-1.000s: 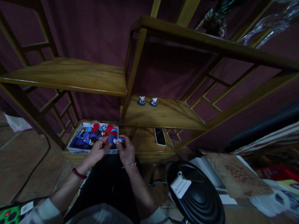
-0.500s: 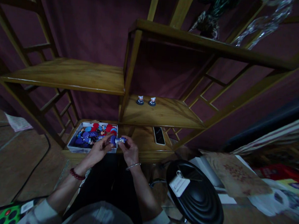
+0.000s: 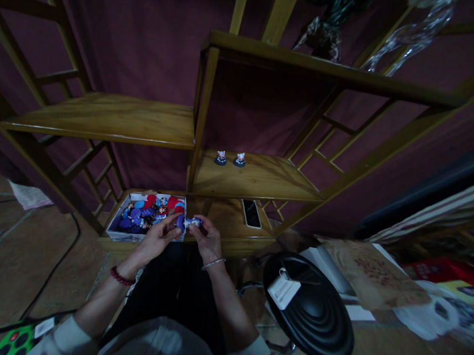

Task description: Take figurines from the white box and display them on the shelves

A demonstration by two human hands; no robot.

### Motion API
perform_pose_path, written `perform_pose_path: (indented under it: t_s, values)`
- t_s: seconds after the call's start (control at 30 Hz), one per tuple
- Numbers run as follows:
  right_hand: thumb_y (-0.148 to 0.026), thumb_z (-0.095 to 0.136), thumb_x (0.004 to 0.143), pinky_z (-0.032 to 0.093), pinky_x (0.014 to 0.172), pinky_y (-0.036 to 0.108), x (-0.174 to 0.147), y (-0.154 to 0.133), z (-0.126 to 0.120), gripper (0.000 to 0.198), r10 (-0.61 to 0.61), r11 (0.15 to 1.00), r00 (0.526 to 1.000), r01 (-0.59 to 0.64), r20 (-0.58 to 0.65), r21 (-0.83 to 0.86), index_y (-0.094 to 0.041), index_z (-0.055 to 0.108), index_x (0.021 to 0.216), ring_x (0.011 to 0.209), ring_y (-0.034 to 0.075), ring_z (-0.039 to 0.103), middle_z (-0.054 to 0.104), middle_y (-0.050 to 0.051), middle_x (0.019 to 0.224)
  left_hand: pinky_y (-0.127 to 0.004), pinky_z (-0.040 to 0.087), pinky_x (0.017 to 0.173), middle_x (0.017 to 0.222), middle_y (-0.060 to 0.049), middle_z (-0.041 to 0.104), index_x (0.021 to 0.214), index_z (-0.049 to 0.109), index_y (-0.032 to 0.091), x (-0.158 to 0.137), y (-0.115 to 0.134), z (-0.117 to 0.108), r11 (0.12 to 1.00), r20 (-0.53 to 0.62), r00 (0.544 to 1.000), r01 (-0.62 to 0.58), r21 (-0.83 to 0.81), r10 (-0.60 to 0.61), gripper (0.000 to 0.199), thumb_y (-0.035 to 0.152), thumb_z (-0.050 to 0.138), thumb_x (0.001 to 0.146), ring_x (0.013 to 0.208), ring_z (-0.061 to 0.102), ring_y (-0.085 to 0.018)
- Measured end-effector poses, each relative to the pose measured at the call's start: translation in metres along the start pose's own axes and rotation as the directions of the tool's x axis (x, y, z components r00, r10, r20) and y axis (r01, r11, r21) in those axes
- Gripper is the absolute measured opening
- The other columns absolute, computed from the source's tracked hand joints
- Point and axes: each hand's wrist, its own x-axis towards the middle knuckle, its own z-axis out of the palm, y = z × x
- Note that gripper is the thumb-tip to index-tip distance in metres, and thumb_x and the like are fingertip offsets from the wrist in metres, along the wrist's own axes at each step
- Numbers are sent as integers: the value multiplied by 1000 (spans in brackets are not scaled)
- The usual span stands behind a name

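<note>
Between my hands is a small blue-and-white figurine (image 3: 194, 222) with a round purple-blue base (image 3: 181, 223). My left hand (image 3: 161, 234) pinches the base, while my right hand (image 3: 207, 237) grips the figurine's body from the right. Base and body are touching or nearly so; I cannot tell whether they are joined. Just behind my left hand stands an open box (image 3: 124, 236) of several red, blue and purple figurines and discs. Two small white-headed figurines, the left one (image 3: 221, 158) and the right one (image 3: 240, 160), stand upright on dark bases on the middle shelf (image 3: 256, 181).
A phone (image 3: 251, 213) lies on the lowest shelf, right of my hands. The left shelf (image 3: 103, 117) juts out above the box. At my right is a black round stool (image 3: 312, 312) with a white tag. A dark statue (image 3: 326, 29) stands on the top shelf.
My hands stay together on the figurine and its base, with the right hand shifted very slightly right. The whole view has moved a little.
</note>
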Motion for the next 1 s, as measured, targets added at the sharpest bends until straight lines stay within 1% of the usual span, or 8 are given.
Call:
perform_pose_path:
  t_s: [0.23, 0.43, 0.6, 0.7, 0.83, 1.0]
  values:
    - [-31, 62, 66, 51, 65, 25, -1, 0, -3, 27, -35, 998, 999, 36, 22, -49, -19, 61, 90, 70, 14, 60, 65, 1, 79, -30, 44, 76, 83, -4, 61, 124, 45, 13, -2, 4, 2, 1000, -9, 1000, 3, -21, -3, 58, 36, 58, 73, 84, 55, -18]
    - [-30, 62, 67, 49, 67, 24, -2, -3, -6, 24, -60, 991, 997, 66, 52, -121, -19, 58, 88, 71, 13, 59, 63, 0, 79, -34, 44, 82, 89, -5, 64, 126, 43, 11, 0, 1, 3, 1000, 19, 999, 31, 2, -31, 62, 38, 58, 72, 86, 56, -19]
    - [-29, 62, 67, 48, 66, 23, -3, -6, -6, 22, -93, 977, 994, 104, 63, -186, -19, 56, 87, 70, 13, 58, 62, -1, 78, -39, 40, 89, 96, -6, 65, 124, 46, 13, 2, -1, 2, 1000, -8, 1000, 22, 20, -21, 62, 39, 60, 70, 92, 57, -21]
    - [-28, 60, 69, 48, 68, 24, -4, -9, -6, 21, -128, 959, 989, 142, 73, -246, -20, 56, 88, 71, 13, 59, 62, -1, 79, -41, 37, 94, 103, -8, 64, 122, 48, 13, 3, -4, 2, 1000, -14, 1000, 24, 11, -24, 63, 39, 62, 68, 100, 56, -23]
    - [-26, 57, 72, 48, 71, 24, -6, -12, -7, 20, -189, 923, 976, 215, 112, -318, -21, 59, 91, 78, 14, 60, 64, 0, 87, -40, 34, 98, 108, -9, 63, 120, 50, 12, 3, -8, 4, 1000, -25, 1000, 16, -20, -17, 63, 40, 63, 66, 107, 53, -24]
    - [-26, 58, 72, 49, 69, 24, -9, -16, -10, 19, -188, 896, 972, 229, 142, -381, -23, 62, 90, 77, 14, 61, 65, -1, 87, -41, 33, 99, 109, -7, 63, 119, 52, 14, 1, -10, 5, 999, -20, 999, 33, -41, -33, 62, 40, 65, 64, 108, 52, -24]
